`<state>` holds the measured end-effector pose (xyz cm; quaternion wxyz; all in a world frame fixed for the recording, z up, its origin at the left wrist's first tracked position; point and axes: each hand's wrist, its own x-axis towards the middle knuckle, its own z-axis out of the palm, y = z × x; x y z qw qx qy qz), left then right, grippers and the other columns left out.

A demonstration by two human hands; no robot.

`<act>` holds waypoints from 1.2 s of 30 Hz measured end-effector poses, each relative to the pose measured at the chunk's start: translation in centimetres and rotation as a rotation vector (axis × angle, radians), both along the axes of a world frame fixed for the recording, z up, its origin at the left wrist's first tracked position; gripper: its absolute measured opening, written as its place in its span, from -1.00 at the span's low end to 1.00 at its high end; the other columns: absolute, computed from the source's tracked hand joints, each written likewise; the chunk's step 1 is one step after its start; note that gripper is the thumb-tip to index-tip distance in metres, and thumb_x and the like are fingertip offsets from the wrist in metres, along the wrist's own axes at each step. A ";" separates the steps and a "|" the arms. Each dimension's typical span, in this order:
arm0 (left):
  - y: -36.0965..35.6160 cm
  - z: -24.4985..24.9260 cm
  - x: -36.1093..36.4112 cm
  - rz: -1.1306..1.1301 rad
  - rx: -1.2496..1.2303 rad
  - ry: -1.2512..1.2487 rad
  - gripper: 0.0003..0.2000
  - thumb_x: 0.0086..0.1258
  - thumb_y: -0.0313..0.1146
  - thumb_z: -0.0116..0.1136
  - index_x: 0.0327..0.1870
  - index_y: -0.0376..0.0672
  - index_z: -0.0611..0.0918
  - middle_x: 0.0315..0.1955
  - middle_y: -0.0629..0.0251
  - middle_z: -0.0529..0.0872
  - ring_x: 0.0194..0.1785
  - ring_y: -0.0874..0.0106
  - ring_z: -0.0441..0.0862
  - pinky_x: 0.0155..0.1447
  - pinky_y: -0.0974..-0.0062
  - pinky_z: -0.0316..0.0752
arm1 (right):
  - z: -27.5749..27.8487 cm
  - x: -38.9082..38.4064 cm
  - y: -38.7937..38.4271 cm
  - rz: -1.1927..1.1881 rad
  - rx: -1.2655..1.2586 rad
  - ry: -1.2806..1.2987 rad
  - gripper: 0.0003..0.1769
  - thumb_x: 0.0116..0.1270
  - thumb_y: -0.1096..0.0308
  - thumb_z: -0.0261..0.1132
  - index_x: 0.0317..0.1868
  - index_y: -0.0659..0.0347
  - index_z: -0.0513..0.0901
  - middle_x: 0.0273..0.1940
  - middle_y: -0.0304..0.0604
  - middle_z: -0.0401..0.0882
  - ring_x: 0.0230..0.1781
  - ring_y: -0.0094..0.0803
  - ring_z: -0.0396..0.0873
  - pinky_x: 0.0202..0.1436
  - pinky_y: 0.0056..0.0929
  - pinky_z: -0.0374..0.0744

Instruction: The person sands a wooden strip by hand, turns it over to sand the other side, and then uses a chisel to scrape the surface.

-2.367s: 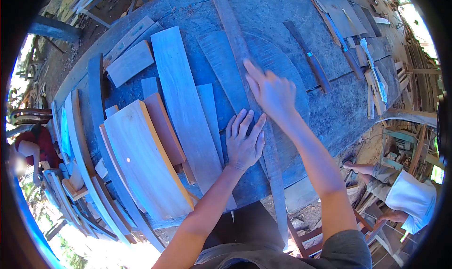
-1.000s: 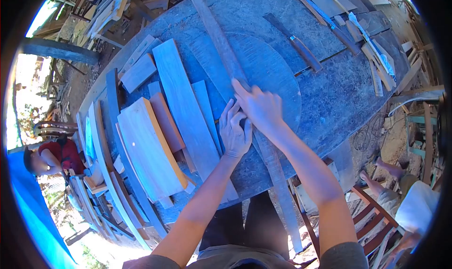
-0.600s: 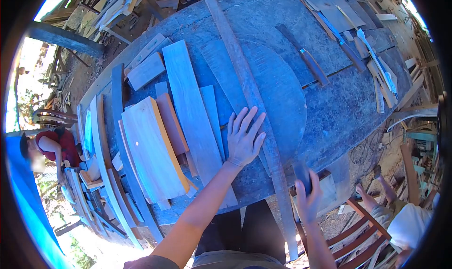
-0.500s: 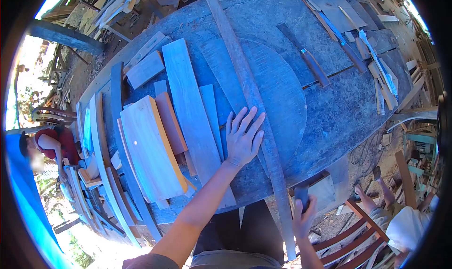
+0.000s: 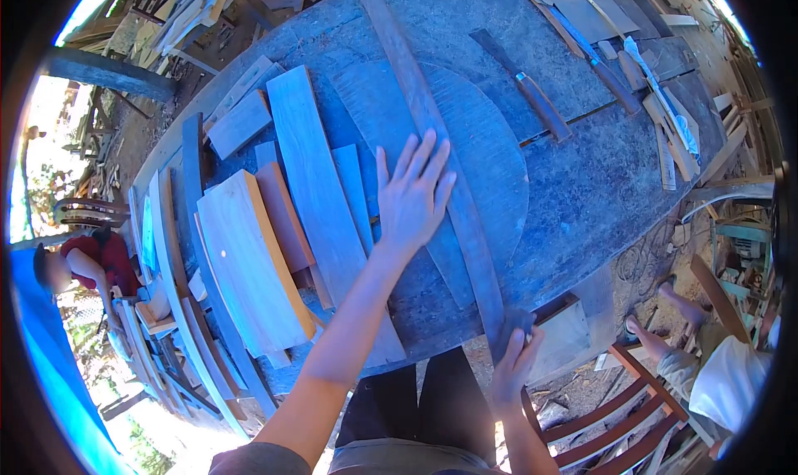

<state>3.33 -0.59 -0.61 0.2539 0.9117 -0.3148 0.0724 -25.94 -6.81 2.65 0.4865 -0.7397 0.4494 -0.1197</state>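
A long narrow wooden strip [image 5: 467,226] runs from the far side of the worktable down to its near edge. My left hand [image 5: 411,201] lies with fingers outstretched, the fingertips and thumb over the strip and the palm just left of it. At the near end, my right hand [image 5: 515,363] is closed around a dark grey block [image 5: 517,321], which is at the strip's surface. My fingers partly hide the block, and the hand and forearm cover the strip's end. Beneath the strip lies a thin, round-edged board [image 5: 490,163].
Left of my hands lie several planks, including a thick curved piece [image 5: 253,267] and a long board [image 5: 320,167]. A wooden-handled blade tool [image 5: 540,105] lies to the right. A person [image 5: 96,259] bends at far left; another person [image 5: 731,383] sits at lower right near a slatted frame [image 5: 615,425].
My left hand has slid farther up along the strip. My right hand has brought the dark block up and left to the strip's near end. The view has shifted slightly.
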 end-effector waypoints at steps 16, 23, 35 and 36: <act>0.6 0.6 -3.5 -0.159 0.102 0.027 -0.54 0.56 0.00 0.05 0.44 0.24 0.52 0.54 0.39 0.34 0.59 0.19 0.20 0.66 -0.10 -0.20 | -0.3 8.1 -5.5 0.196 -0.643 -0.201 -0.76 0.67 0.29 0.04 0.08 0.32 0.42 -0.23 -0.10 0.48 -0.38 -0.44 0.42 -0.33 -0.47 0.43; 1.8 0.0 -5.2 -0.261 -0.005 0.109 -0.52 0.49 -0.04 0.14 0.41 0.12 0.57 0.47 0.39 0.45 0.57 0.22 0.25 0.65 -0.01 -0.11 | 2.6 16.7 -7.8 0.379 -0.185 -0.213 -0.58 0.56 0.38 0.20 0.34 0.33 0.42 0.04 0.16 0.62 -0.01 -0.07 0.66 0.02 -0.22 0.60; 2.0 -1.8 -5.4 -0.236 -0.174 0.080 -0.58 0.34 -0.20 0.13 0.22 0.05 0.71 0.33 0.36 0.60 0.47 0.24 0.39 0.56 0.06 0.13 | 0.9 25.9 -8.5 0.764 -0.741 0.080 -0.44 0.41 0.12 0.34 0.41 -0.15 0.52 -0.26 -0.04 0.55 -0.34 -0.16 0.68 -0.40 -0.20 0.64; 2.0 -1.8 -5.4 -0.241 -0.177 0.085 -0.58 0.34 -0.20 0.13 0.22 0.05 0.71 0.34 0.37 0.60 0.46 0.24 0.39 0.55 0.07 0.13 | 1.2 25.5 -8.2 0.766 -0.874 0.214 -0.45 0.42 0.08 0.32 0.42 -0.22 0.52 -0.31 -0.07 0.54 -0.39 -0.24 0.69 -0.50 -0.24 0.61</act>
